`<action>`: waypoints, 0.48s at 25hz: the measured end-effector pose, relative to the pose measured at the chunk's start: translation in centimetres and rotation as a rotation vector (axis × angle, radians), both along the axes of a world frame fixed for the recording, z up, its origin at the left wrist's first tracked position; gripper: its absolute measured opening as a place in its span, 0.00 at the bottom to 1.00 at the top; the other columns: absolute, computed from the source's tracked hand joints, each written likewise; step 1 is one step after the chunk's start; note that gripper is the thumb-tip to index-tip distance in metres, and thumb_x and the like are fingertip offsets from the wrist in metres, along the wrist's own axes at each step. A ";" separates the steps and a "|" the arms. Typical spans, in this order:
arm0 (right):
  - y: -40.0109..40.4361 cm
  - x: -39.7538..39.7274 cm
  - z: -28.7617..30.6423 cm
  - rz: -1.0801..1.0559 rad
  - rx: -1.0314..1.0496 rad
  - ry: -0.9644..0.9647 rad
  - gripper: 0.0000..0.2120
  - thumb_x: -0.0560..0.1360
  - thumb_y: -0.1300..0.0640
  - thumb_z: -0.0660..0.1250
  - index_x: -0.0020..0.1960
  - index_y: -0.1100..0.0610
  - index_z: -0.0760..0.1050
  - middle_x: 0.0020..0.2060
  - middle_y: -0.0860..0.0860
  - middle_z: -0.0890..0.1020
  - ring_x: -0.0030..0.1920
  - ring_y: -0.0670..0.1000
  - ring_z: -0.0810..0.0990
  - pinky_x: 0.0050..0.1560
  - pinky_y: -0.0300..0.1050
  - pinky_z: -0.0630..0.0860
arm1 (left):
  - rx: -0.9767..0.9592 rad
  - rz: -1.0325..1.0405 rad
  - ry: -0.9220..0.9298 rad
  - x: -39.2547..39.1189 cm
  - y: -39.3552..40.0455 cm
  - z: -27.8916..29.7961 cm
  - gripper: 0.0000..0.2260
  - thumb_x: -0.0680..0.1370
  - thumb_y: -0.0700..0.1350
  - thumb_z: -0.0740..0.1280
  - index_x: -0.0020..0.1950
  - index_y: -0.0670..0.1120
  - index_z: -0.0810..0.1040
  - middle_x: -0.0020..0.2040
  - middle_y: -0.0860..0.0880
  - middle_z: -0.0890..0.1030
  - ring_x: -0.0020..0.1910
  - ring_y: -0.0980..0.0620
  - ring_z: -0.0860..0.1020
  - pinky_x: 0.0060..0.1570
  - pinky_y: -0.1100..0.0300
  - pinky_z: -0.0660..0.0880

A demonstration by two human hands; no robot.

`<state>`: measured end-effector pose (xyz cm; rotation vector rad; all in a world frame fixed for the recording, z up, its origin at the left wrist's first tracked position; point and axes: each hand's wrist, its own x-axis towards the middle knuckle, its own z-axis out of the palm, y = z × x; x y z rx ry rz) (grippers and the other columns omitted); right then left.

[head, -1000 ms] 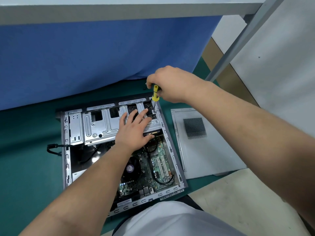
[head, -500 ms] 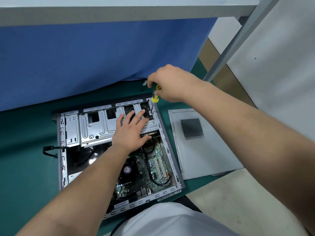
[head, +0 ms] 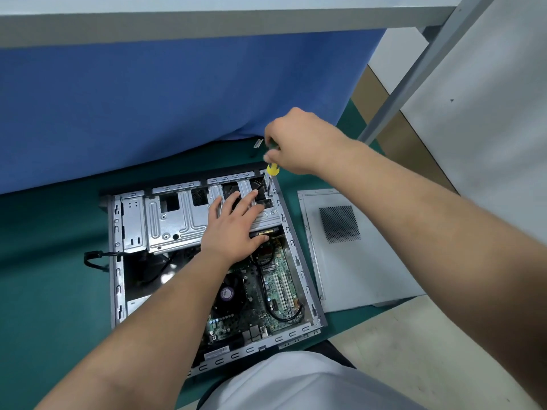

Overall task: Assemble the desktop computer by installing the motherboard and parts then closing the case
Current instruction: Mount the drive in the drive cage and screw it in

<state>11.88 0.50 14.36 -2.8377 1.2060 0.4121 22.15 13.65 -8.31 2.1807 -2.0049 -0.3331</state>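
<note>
Open grey metal desktop computer case [head: 117, 261] lies flat on the green bench mat [head: 44, 276], side panel off; green motherboard [head: 275, 288] seated in its near right half, silver drive cage [head: 174, 217] across its far end; left hand [head: 233, 229] lies flat on the cage's right part, fingers straight and spread, thumb at the cage's near edge; right hand [head: 299, 140] clenched around a yellow-and-black-handled screwdriver [head: 270, 179], shaft upright, tip at the case's far right corner; pale grey perforated side panel [head: 352, 250] lies on the mat just right of the case; blue cloth [head: 162, 108] hangs along the bench's far edge.
</note>
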 end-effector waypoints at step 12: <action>-0.3 -0.5 0.0 0.001 0.026 -0.082 0.12 0.80 0.47 0.67 0.57 0.54 0.79 0.46 0.54 0.76 0.48 0.59 0.77 0.41 0.47 0.69 | 0.001 -0.002 0.003 0.1 -0.1 0.0 0.31 0.77 0.69 0.63 0.77 0.60 0.64 0.83 0.58 0.53 0.82 0.47 0.51 0.78 0.41 0.42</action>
